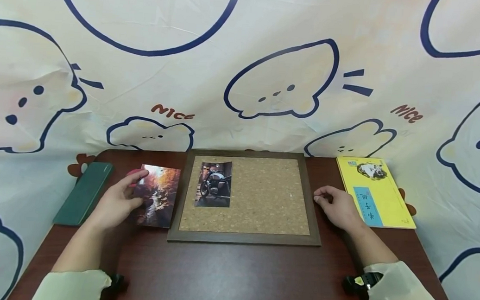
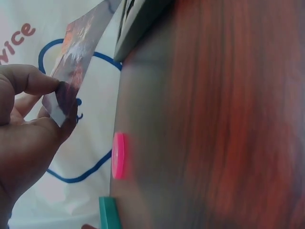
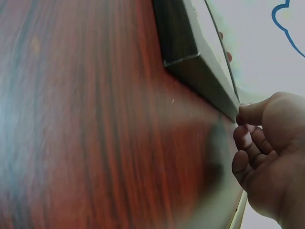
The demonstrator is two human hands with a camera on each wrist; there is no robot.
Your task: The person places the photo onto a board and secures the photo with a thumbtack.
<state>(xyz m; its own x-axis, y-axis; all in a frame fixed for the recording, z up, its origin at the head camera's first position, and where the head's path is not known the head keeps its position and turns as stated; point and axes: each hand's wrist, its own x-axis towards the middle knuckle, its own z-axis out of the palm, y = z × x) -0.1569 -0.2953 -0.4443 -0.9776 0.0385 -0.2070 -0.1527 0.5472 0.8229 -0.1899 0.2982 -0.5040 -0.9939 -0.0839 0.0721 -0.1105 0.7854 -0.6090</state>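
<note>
My left hand (image 1: pixel 117 202) pinches a photo print (image 1: pixel 159 198) with a fiery autumn scene near its left edge. In the left wrist view the print (image 2: pixel 78 57) is lifted above the table, between thumb and fingers. To its right lies a brown-framed cork board (image 1: pixel 267 198). A motorcycle photo (image 1: pixel 214 185) sits on the board's left part. My right hand (image 1: pixel 338 208) is at the board's right edge, fingers loosely curled. The right wrist view places its fingertips (image 3: pixel 243 114) by the frame (image 3: pixel 205 71); whether they touch it I cannot tell.
A pink round flat object (image 2: pixel 118 155) lies on the table, partly behind the left hand in the head view. Further left is a dark green box (image 1: pixel 84 195). Right of the right hand lies a yellow book (image 1: pixel 391 202). A patterned cloth (image 1: pixel 274 22) hangs behind the table.
</note>
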